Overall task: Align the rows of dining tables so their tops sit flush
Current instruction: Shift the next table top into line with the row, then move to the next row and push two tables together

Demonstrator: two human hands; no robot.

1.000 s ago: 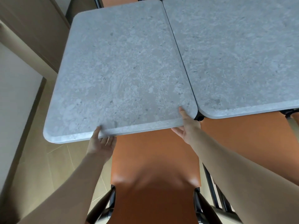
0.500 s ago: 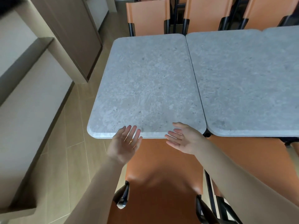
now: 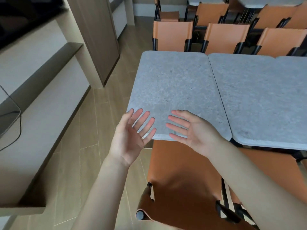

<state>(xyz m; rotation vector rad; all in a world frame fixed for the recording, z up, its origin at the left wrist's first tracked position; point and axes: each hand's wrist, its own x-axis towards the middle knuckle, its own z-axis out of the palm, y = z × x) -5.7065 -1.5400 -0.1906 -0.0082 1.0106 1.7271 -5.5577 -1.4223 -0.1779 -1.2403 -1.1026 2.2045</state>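
Both hands have let go of the end table. The left hand (image 3: 131,135) and the right hand (image 3: 192,130) now hang in the air with palms turned up and fingers spread, holding nothing, where a second ago they gripped the near edge. The end table (image 3: 174,90) sits just beyond them, its long side close against the next table (image 3: 259,100), with only a thin dark seam between the two. Their near edges do not quite line up: the next table's edge reaches a little closer to the person. An orange chair (image 3: 181,180) is tucked underneath. Releasing suggests this pair is judged done, though that small step may need another nudge.
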